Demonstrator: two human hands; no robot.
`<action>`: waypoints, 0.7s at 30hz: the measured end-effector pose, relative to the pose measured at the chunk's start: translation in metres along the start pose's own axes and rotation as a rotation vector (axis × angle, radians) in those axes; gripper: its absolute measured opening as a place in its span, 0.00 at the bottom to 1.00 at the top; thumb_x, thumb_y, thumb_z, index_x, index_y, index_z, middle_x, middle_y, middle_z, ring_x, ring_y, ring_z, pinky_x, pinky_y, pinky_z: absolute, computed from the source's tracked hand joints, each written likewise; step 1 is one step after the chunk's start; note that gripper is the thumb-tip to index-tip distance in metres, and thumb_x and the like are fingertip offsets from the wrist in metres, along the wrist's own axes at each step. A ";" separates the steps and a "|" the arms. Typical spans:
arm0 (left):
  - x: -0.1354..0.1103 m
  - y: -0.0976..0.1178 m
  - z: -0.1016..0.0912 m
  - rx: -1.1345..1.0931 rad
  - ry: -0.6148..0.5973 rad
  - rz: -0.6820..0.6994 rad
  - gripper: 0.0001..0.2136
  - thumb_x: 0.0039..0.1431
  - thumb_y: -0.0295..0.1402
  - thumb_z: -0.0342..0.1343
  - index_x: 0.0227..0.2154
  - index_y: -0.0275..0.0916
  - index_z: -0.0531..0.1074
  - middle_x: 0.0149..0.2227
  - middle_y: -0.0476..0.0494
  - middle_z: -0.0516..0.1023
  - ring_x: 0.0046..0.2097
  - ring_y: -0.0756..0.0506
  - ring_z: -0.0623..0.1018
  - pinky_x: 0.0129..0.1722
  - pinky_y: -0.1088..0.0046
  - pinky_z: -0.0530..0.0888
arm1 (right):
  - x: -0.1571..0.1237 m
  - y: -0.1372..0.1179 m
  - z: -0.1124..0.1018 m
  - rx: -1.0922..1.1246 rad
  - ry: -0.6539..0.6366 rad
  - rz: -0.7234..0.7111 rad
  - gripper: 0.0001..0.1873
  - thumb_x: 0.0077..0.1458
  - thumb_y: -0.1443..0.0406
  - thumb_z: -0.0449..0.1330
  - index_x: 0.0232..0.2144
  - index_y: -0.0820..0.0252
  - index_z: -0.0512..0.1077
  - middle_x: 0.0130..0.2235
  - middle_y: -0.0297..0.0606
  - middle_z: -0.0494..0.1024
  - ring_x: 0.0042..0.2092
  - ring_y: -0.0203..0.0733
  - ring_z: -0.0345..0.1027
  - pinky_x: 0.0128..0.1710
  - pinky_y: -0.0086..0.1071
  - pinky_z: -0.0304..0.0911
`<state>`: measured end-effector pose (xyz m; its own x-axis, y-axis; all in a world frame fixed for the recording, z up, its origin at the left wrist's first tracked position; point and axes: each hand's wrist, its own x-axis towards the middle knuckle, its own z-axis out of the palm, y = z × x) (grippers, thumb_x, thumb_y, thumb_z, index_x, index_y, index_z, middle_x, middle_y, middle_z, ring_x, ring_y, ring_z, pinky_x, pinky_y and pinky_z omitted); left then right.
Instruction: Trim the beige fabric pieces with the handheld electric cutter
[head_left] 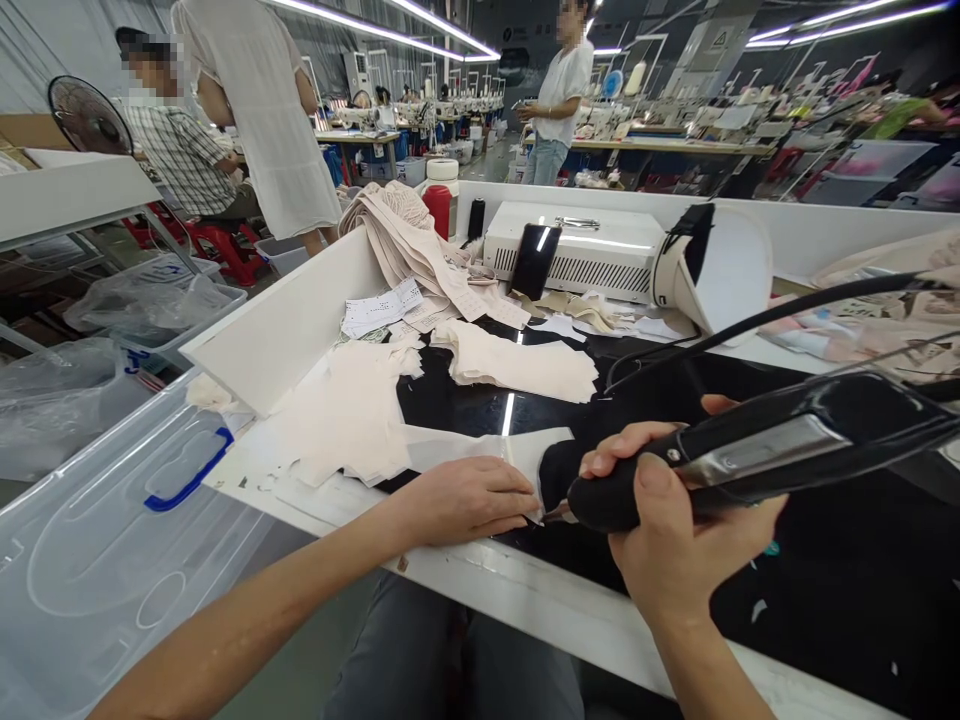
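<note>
My right hand point(679, 530) is wrapped around a black corded hand tool point(780, 450) with a silver metal strip along its side. The tool's rounded front end points left, close to my left fingertips. With fingers stretched out and lying flat, my left hand point(469, 500) presses on a thin white fabric piece point(536, 455) at the table's near edge; its thumb is hidden. Left of that lies a stack of cream fabric pieces point(352, 410). Farther back, a second cream stack point(517, 365) rests on the black tabletop point(817, 590).
A white vented machine point(574, 245) stands at the back with a phone point(535, 260) leaning on it. Fabric strips point(405, 240) and paper slips point(381, 308) lie to its left. The tool's black cable point(795, 305) arcs rightward. A clear plastic bin point(112, 560) is at left. People stand and sit beyond.
</note>
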<state>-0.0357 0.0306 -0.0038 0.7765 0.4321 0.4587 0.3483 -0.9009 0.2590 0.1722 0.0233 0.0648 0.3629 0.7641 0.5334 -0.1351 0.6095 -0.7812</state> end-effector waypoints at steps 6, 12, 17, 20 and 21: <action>-0.002 -0.002 0.004 0.005 0.054 -0.005 0.14 0.87 0.35 0.54 0.58 0.35 0.83 0.56 0.35 0.89 0.61 0.40 0.87 0.67 0.64 0.81 | -0.001 -0.001 -0.005 0.024 -0.008 -0.005 0.33 0.58 0.58 0.82 0.59 0.49 0.72 0.33 0.26 0.84 0.26 0.41 0.76 0.27 0.39 0.77; -0.002 -0.002 0.001 0.024 0.044 0.013 0.12 0.85 0.33 0.58 0.57 0.34 0.84 0.55 0.35 0.89 0.60 0.39 0.87 0.65 0.64 0.82 | -0.003 -0.002 -0.008 0.022 -0.017 0.019 0.32 0.59 0.59 0.81 0.59 0.48 0.71 0.34 0.27 0.84 0.26 0.41 0.77 0.26 0.38 0.77; -0.004 0.009 -0.006 0.047 -0.037 0.045 0.11 0.85 0.34 0.58 0.55 0.34 0.83 0.53 0.35 0.89 0.57 0.40 0.87 0.65 0.64 0.81 | -0.011 -0.007 -0.010 0.049 -0.056 0.029 0.30 0.61 0.61 0.81 0.59 0.50 0.72 0.34 0.28 0.84 0.28 0.41 0.77 0.28 0.37 0.78; -0.009 0.022 -0.012 0.015 -0.069 0.053 0.11 0.85 0.35 0.57 0.52 0.34 0.82 0.50 0.37 0.89 0.54 0.41 0.88 0.63 0.65 0.82 | -0.008 -0.009 -0.013 0.065 -0.082 0.030 0.30 0.62 0.61 0.80 0.60 0.49 0.73 0.35 0.29 0.84 0.28 0.41 0.78 0.29 0.37 0.79; -0.011 0.026 -0.015 -0.002 -0.078 0.051 0.11 0.85 0.35 0.57 0.52 0.34 0.82 0.49 0.38 0.89 0.53 0.41 0.88 0.61 0.66 0.82 | -0.004 -0.009 -0.014 0.061 -0.070 0.022 0.29 0.62 0.61 0.80 0.60 0.49 0.73 0.35 0.29 0.84 0.28 0.41 0.78 0.29 0.37 0.79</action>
<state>-0.0427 0.0032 0.0108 0.8318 0.3807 0.4040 0.3059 -0.9216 0.2388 0.1850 0.0117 0.0647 0.2940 0.7889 0.5397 -0.1990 0.6028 -0.7727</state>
